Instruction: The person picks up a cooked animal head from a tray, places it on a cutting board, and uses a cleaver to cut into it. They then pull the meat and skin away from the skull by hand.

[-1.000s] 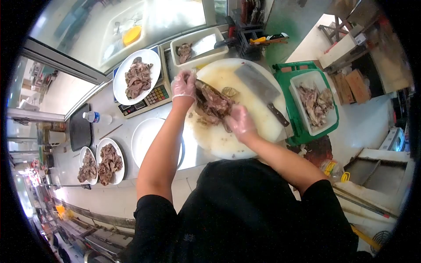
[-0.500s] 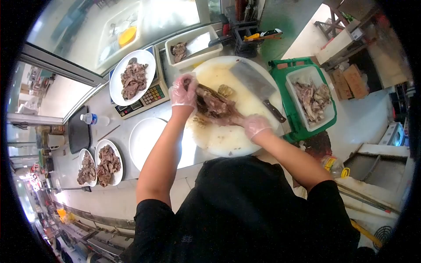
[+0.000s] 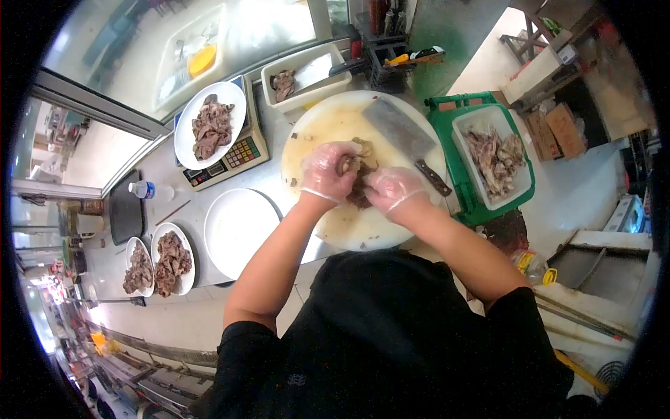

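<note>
Both my hands wear clear plastic gloves over a round cutting board (image 3: 349, 234). My left hand (image 3: 328, 172) is closed around a piece of cooked meat (image 3: 359, 194), left of the board's middle. Close beside it, my right hand (image 3: 396, 191) has its fingers closed on the same piece from the right. The hands cover much of the meat, so its full shape is hidden. A small pale lump (image 3: 362, 145) lies just beyond my left hand. Behind the hands, a cleaver (image 3: 401, 129) rests flat on the board, its dark handle toward the right edge.
Left of the board are a bare white plate (image 3: 241, 234) and a scale (image 3: 241, 150) bearing a plate of sliced meat (image 3: 212, 129). Two meat plates (image 3: 173, 264) stand farther left. A white tub (image 3: 307, 98) holds meat and a knife. Right is a bin of bones (image 3: 494, 157).
My hands have come close together from opposite ends of the meat. The long piece stretched across the board is now bunched and mostly hidden between them.
</note>
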A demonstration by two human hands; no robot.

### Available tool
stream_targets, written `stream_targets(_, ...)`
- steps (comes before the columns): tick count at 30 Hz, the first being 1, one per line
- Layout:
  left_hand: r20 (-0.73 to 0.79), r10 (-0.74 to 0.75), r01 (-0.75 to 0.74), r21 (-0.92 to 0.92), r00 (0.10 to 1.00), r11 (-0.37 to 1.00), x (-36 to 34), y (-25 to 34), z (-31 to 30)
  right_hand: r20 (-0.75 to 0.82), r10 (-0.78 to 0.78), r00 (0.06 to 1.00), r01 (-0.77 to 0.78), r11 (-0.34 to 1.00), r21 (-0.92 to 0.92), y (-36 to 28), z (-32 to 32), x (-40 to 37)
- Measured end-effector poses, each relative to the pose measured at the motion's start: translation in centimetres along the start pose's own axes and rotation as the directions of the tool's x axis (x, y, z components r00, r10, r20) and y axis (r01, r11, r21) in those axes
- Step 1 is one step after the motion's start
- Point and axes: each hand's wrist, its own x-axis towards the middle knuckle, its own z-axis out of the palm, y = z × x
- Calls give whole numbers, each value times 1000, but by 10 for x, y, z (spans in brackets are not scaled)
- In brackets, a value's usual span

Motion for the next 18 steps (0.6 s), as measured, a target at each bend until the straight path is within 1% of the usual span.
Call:
stream_targets(2,72,-97,92,65,993,994,-1,-10,-3,131,64,989,-35,977,-212,0,-2,2)
stream_targets(3,70,-101,96,66,992,993,-1,-12,-6,134,61,989,-31,977,-212,-2,-3,3)
stream_targets(5,55,-183,190,-146,982,971,0,-15,-9,107,138,985,-114,973,-200,-7,-6,3)
stream_targets(6,57,-183,190,-147,981,971,0,-16,-8,108,140,984,-116,973,-201,-9,-6,3)
stream_targets(8,73,-136,143,-107,988,984,-1,-15,-6,194,10,981,44,961,-272,-17,-5,6)
stream_targets(9,71,-138,145,-106,988,984,-1,-14,-7,196,8,981,46,961,-272,-19,-2,9)
stream_targets(11,90,-140,152,-150,986,977,1,-10,-10,302,107,947,-12,954,-301,-18,9,16)
stream_targets(15,64,-117,125,-147,991,981,1,-10,-11,354,136,925,-26,954,-298,-7,23,22)
stream_targets(17,125,-251,278,-303,960,912,0,-16,-12,264,90,960,-44,983,-176,-4,26,16)
stream_targets(18,123,-251,277,-303,960,912,0,-18,-14,264,90,960,-43,983,-176,1,31,15)
